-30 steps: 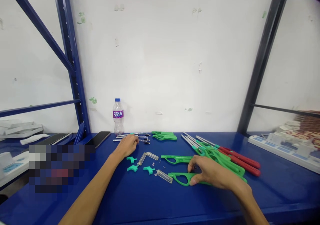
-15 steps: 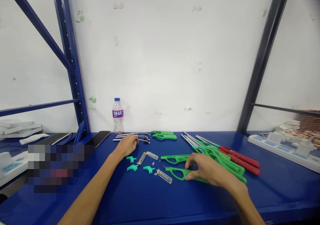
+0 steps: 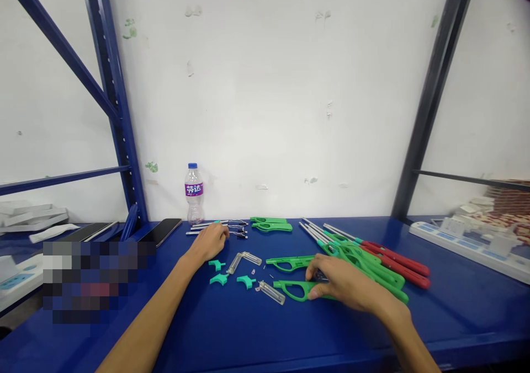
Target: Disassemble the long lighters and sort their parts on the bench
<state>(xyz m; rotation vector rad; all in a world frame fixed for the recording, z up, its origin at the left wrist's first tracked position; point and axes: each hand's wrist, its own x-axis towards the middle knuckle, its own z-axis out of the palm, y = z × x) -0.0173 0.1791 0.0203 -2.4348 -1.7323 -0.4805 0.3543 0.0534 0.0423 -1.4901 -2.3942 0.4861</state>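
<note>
My left hand [image 3: 210,241] rests on the metal rods [image 3: 201,227] at the back left, its fingers bent down; what they hold, if anything, is hidden. With thumb and fingers, my right hand [image 3: 335,278] grips the near green handle shell [image 3: 295,290]. Just behind that lies another green shell [image 3: 285,264]. Between my hands are several teal triggers [image 3: 247,281], clear tanks [image 3: 272,292] and tiny pieces. Two more green shells [image 3: 271,225] lie near the wall. Beyond my right hand is a pile of green lighters [image 3: 372,268] and red lighters [image 3: 401,265] with metal tubes.
A clear bottle [image 3: 194,196] with a purple label stands by the wall. A black phone [image 3: 164,230] lies left of it. White power strips [image 3: 467,251] are at the right and left edges. Blue shelf posts [image 3: 120,108] rise on both sides of the blue table [image 3: 256,340].
Both hands stay in nearly the same place. The near green shell has shifted very slightly under my right hand, and the view has moved a little.
</note>
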